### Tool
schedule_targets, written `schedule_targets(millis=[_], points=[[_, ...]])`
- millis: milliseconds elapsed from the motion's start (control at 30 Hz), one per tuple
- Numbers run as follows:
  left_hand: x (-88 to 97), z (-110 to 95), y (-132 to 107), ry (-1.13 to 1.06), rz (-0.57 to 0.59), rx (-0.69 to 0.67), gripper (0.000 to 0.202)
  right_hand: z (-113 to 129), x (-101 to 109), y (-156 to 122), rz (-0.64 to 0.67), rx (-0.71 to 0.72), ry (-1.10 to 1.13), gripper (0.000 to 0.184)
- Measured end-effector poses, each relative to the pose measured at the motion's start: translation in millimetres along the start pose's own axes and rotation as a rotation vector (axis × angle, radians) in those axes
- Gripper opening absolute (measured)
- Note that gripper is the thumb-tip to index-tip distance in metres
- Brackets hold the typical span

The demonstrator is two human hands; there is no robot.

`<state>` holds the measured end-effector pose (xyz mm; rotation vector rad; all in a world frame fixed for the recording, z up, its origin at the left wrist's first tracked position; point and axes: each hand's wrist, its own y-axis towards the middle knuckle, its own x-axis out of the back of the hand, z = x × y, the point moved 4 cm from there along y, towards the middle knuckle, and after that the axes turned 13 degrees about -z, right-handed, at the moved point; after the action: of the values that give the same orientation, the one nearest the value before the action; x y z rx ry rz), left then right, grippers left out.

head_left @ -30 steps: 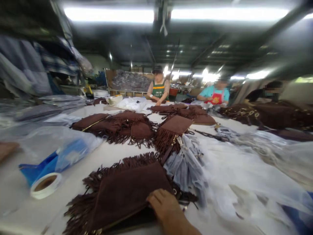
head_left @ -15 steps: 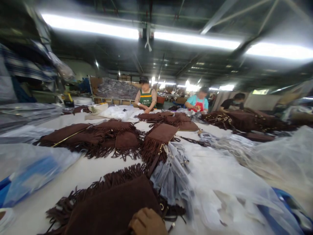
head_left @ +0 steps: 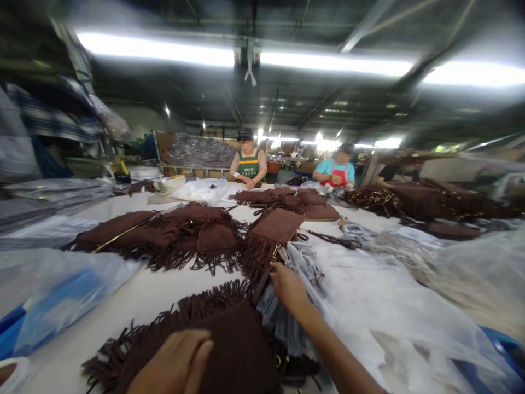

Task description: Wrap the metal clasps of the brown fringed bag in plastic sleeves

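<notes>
— Two hands are working: your left hand [head_left: 174, 364] is pressing flat on the nearest fringed bag [head_left: 229, 350], pinning it to the bench [head_left: 164, 284].
— And the right?
— Your right hand [head_left: 289, 287] is reaching, fingers loosely spread, touching the grey dust bags [head_left: 303, 268] beside it. Clear plastic bags [head_left: 389, 306] are lying slack; contents unclear.

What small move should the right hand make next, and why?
Probably close the fingers on the grey folded covers. The right hand is stretched out over that pile, beside the strap of a brown fringed bag, while the left hand rests flat on the nearest fringed bag.
</notes>
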<state>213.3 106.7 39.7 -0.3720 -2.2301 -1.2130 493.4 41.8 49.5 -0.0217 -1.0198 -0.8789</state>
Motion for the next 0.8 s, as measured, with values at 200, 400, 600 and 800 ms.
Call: schedule_targets(millis=[200, 400, 600, 800], points=[[-137.0, -55, 77, 0.154, 0.390, 0.119, 0.022, -35, -23, -6, 0.165, -0.122, 0.252, 0.023], [-151.6, -45, 86, 0.220, 0.406, 0.115, 0.018, -51, 3, -18, 0.197, -0.303, 0.588, 0.028], [-110.5, -83, 92, 0.259, 0.386, -0.022, 0.032, -23, -1, -24, 0.263, -0.537, 0.980, 0.044], [-93.5, -99, 77, -0.297, 0.533, 0.111, 0.033, -18, -4, -29, 0.194, -0.701, 1.208, 0.022]])
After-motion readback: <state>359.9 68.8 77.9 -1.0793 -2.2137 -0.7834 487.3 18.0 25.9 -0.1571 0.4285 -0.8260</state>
